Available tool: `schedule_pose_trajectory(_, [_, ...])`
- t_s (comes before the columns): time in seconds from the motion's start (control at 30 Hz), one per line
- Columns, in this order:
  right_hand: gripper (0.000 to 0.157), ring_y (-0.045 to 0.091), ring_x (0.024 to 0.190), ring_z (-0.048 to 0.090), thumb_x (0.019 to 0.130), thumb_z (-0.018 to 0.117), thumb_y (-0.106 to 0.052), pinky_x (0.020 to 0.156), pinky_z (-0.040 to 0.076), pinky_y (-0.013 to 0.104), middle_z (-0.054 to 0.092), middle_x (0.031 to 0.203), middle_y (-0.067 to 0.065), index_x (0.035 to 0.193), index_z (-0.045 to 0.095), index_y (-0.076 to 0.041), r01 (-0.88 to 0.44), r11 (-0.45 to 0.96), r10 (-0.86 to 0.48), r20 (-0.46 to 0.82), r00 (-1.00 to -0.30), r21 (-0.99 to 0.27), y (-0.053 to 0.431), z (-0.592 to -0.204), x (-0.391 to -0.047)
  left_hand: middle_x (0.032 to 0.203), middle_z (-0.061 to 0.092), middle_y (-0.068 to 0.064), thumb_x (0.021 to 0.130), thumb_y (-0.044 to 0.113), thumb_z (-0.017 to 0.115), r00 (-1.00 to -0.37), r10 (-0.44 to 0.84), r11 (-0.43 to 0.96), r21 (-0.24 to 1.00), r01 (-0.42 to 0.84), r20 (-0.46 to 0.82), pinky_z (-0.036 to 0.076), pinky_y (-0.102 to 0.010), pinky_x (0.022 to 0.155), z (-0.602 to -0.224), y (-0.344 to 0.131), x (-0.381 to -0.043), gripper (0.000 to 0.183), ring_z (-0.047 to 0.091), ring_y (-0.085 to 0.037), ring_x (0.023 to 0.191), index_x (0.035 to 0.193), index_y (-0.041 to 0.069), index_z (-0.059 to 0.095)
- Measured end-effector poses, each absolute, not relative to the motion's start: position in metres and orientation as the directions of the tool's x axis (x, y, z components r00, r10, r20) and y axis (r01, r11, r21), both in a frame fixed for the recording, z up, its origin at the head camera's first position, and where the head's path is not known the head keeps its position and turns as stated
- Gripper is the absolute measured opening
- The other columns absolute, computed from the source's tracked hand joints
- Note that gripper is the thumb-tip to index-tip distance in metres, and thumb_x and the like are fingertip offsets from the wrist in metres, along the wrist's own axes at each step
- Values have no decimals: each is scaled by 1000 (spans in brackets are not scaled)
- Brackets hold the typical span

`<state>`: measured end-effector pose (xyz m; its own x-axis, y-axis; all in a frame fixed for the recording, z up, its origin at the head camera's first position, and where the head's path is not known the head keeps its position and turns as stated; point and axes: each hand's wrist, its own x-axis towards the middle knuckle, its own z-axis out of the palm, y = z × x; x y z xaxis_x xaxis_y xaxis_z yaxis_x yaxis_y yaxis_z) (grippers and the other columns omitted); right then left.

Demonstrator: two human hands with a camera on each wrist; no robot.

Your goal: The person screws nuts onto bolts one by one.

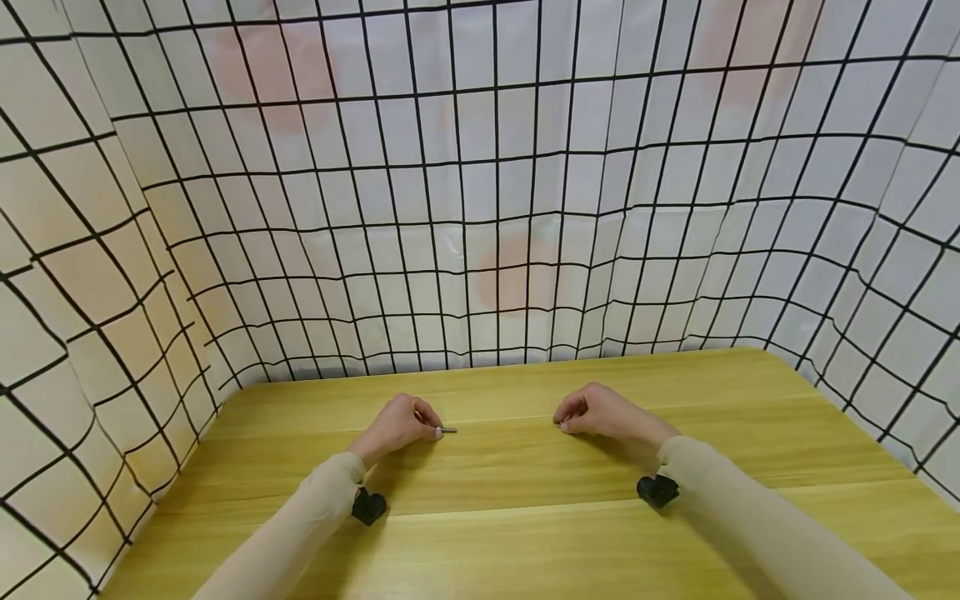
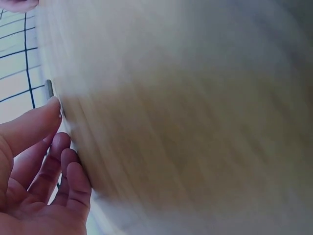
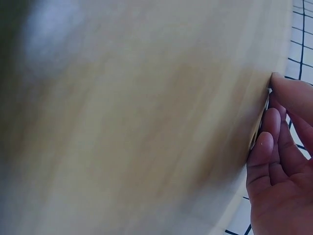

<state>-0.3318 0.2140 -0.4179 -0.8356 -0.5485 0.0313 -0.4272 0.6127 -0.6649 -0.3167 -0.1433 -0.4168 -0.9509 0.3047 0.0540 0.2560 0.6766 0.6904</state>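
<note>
The left hand (image 1: 401, 427) pinches a thin rod (image 1: 450, 431) over the surface (image 1: 480, 542), tip protruding. It appears light, stiff, possibly slippery; mid-length fingertip hold advised. Right hand (image 1: 600, 411): grasp cannot be determined.

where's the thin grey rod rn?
Head view, just left of centre: the thin grey rod is pinched in the left hand, its free end pointing toward the right hand.
</note>
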Motion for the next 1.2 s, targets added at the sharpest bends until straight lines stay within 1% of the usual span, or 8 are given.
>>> schedule_pose_trajectory(0.2, [11, 15, 79, 60, 90, 70, -5, 70, 49, 29, 70, 90, 0, 100, 75, -5, -428, 612, -550, 31, -835, -665, 214, -418, -332, 73, 63, 1, 81, 6, 79, -956, 291, 662, 713, 234, 43, 41, -28, 64, -416, -143, -315, 4, 51, -13, 67, 84, 6, 76])
schedule_pose_trajectory(0.53, [11, 15, 79, 59, 90, 70, -6, 70, 48, 29, 70, 90, 0, 100, 75, -5, -428, 611, -551, 31, -834, -666, 214, -418, -331, 73, 62, 0, 83, 7, 78, -952, 300, 641, 728, 243, 53, 40, -27, 62, -415, -143, -314, 6, 50, -12, 66, 86, 3, 76])
schedule_pose_trajectory(0.97, [10, 14, 79, 59, 90, 70, -6, 70, 49, 29, 70, 90, -1, 99, 75, -7, -436, 609, -556, 36, -830, -663, 214, -420, -333, 76, 63, 3, 85, 11, 77, -955, 283, 647, 717, 258, 88, 41, -29, 65, -412, -141, -314, 6, 51, -14, 69, 83, 6, 75])
schedule_pose_trajectory(1.2, [9, 15, 79, 59, 91, 70, -6, 70, 48, 29, 69, 88, -1, 98, 74, -7, -442, 609, -561, 35, -827, -659, 215, -421, -334, 76, 62, 2, 85, 9, 76, -941, 301, 636, 702, 320, 156, 42, -30, 64, -411, -139, -312, 6, 51, -14, 69, 84, 4, 74])
